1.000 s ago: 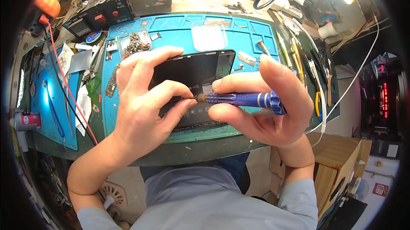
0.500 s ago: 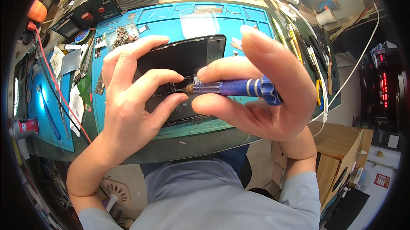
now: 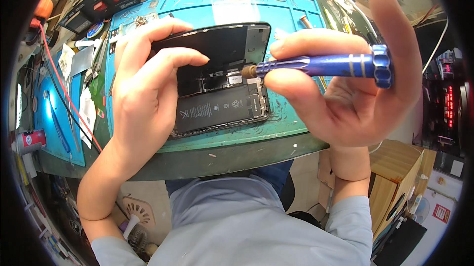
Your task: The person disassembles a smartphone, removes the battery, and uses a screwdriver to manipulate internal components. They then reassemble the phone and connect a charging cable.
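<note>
An opened smartphone lies on the blue mat, with its dark screen panel [image 3: 224, 43] tilted up at the far side. Its black battery [image 3: 212, 110] and small metal parts show in the near half. My left hand [image 3: 143, 83] is closed on the panel's left part, one finger along the top edge and another in front of the panel. Between thumb and fingers, my right hand [image 3: 340, 100] grips a blue screwdriver [image 3: 331, 66] that lies almost level. Its brown tip end points left, over the phone's right side; whether it touches anything cannot be told.
The blue work mat [image 3: 291, 113] has compartments along its far edge and a translucent tray [image 3: 234, 11] there. A black power unit [image 3: 106, 6] stands at the far left, near red and black cables. Various tools lie right of the mat, and a wooden cabinet [image 3: 395, 167] stands at the lower right.
My right hand has drawn the screwdriver up and to the right, away from the phone's middle. The left thumb and index finger have left the inside parts, and the battery shows more fully.
</note>
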A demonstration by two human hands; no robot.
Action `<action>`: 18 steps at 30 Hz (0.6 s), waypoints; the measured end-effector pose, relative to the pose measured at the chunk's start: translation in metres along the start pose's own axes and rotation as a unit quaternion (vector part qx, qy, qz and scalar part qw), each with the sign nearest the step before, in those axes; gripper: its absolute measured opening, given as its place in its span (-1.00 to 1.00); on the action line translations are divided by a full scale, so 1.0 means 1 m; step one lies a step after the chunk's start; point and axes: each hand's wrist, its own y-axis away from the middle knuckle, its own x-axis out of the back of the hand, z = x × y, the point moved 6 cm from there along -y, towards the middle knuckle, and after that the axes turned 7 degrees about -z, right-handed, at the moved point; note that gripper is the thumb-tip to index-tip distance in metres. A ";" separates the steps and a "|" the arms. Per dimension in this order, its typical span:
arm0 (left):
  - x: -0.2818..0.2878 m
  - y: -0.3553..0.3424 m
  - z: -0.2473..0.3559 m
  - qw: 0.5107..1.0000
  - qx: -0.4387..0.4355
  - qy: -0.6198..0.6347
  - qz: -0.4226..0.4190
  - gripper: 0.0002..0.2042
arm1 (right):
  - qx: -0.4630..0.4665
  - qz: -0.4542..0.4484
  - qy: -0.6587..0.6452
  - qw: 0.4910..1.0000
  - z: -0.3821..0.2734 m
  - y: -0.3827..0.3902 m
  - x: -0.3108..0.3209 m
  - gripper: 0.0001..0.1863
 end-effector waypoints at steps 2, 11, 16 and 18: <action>-0.001 0.000 -0.002 1.000 -0.004 0.013 0.011 -0.70 | -0.051 0.034 -0.039 0.997 -0.008 -0.005 -0.001 0.11; 0.001 0.002 -0.002 0.999 -0.008 0.017 0.037 -0.69 | -0.021 -0.019 0.059 0.998 -0.007 -0.005 -0.005 0.05; 0.002 0.001 0.000 0.999 -0.001 0.016 0.033 -0.66 | -0.010 -0.101 0.078 0.992 -0.007 -0.007 -0.008 0.00; 0.002 0.001 0.000 0.999 -0.005 0.011 0.032 -0.65 | -0.037 -0.147 0.142 0.978 -0.008 -0.010 -0.011 -0.02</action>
